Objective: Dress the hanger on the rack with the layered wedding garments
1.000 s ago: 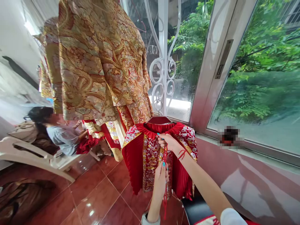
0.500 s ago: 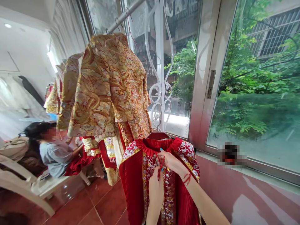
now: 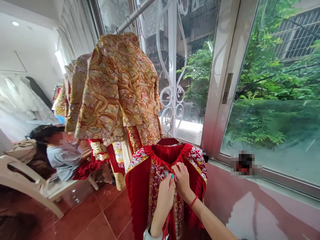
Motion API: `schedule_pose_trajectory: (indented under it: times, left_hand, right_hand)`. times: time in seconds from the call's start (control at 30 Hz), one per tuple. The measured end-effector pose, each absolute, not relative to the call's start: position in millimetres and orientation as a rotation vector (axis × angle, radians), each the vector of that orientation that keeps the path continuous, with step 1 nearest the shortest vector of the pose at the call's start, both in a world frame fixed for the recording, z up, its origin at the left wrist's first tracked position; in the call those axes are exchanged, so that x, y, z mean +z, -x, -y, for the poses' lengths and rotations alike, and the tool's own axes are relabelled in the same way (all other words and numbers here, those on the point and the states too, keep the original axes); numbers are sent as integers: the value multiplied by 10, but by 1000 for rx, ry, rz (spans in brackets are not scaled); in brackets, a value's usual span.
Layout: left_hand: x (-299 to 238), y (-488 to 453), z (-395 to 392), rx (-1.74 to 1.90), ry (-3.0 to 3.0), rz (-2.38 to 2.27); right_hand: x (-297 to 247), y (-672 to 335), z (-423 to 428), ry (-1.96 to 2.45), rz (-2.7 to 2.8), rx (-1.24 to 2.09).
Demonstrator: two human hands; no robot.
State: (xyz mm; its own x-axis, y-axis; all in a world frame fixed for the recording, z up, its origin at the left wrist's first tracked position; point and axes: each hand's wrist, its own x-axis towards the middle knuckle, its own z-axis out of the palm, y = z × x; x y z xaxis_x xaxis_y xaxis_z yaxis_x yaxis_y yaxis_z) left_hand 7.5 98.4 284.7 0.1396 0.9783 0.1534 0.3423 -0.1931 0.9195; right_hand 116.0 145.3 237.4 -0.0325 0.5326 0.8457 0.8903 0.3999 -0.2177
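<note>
A red garment (image 3: 140, 193) with silver and gold embroidery and a gathered neckline hangs upright on a dark red hanger (image 3: 168, 141) in front of me. My left hand (image 3: 165, 193) is closed at the front of the neckline, its thumb and finger pinched together on a thin red cord. Right beside it, my right hand (image 3: 182, 177) has its fingers bent and closed on the cord just under the collar. The fingers hide most of the cord and any knot in it.
Gold brocade jackets (image 3: 100, 86) hang on a metal rail (image 3: 136, 15) to the left. A person in a grey top (image 3: 62, 161) sits behind a white chair (image 3: 25, 173), with red cloth on the lap. A window frame (image 3: 221, 80) and sill stand at the right.
My right hand has shifted from above the left hand to beside it, on the right of the collar opening. The cord loops seen between my fingers before are now mostly hidden. The view has shifted slightly.
</note>
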Motion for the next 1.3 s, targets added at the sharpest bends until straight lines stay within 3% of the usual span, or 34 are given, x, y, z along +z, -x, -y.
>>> schedule_pose_trajectory:
  times: [0.17, 0.33, 0.53, 0.67, 0.8, 0.87, 1.1, 1.3]
  left_hand:
    - [3158, 70, -995, 835, -1892, -1233]
    - [3378, 207, -1012, 678, -2174, -1432]
    - [3348, 460, -1245, 795, -2036, -1354]
    - [3217, 496, -1326, 800, -2114, -1232]
    - [3236, 417, -1336, 1248, -2347, -1225]
    - [3306, 379, -1403, 1252, -2366, -1072]
    - [3565, 204, -1927, 604, -2107, -852]
    - [3663, 208, -1791, 809, -1588, -828]
  right_hand:
    - [2487, -1196, -1439, 1290, 1698, -725]
    - [2573, -1318, -1472, 1093, 1800, -763]
    - [2754, -1518, -1595, 824, 2276, -317]
    - [2913, -1589, -1627, 781, 2192, 117]
    - [3057, -1634, -1650, 789, 2127, 290]
    - [3126, -1664, -1643, 748, 2159, 269]
    - [3294, -1685, -1568, 656, 2323, -61]
    - [3235, -1716, -1428, 775, 2343, -296]
